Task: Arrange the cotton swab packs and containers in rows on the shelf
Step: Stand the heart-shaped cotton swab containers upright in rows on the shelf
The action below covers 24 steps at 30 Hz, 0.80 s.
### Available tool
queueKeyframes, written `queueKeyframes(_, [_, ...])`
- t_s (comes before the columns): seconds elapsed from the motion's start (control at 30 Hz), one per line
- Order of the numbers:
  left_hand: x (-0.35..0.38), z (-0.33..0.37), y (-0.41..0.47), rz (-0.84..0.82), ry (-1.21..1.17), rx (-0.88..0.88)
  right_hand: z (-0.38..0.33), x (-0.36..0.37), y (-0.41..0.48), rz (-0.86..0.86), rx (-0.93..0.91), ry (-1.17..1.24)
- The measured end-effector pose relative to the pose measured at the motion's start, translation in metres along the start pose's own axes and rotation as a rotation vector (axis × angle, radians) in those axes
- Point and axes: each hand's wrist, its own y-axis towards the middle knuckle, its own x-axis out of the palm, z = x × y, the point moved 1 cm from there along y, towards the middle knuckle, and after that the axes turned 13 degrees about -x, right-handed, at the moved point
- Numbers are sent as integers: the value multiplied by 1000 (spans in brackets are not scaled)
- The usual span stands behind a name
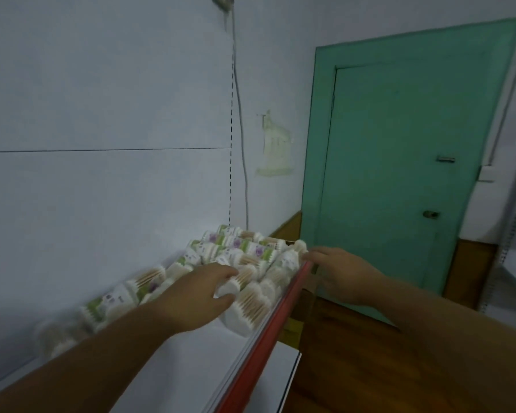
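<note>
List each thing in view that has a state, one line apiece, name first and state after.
Green-painted door, closed.
Clear packs of wooden-stick cotton swabs, lying in rows on the shelf.
White shelf with red front strip, holds the packs toward its far end.
Left hand, grips one front pack.
Right hand, fingers straight, touching the shelf's front edge.

Cotton swab packs [239, 254] white-green, lying in crowded rows on white shelf [173, 365], red-edged.
</note>
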Motion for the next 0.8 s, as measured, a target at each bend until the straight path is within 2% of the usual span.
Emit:
queueKeyframes(0.2, [12, 1, 48, 87, -84, -117, 94, 23, 40, 58, 61, 136])
queueKeyframes(0.4, [30, 39, 105, 98, -177, -187, 149, 60, 100, 9, -175, 359])
queueKeyframes(0.63, [55, 73, 134, 72, -210, -273, 198, 68, 139, -58, -244, 706])
queueKeyframes(0.8, [64, 86, 142, 101, -239, -339, 209, 84, 154, -128, -338, 724])
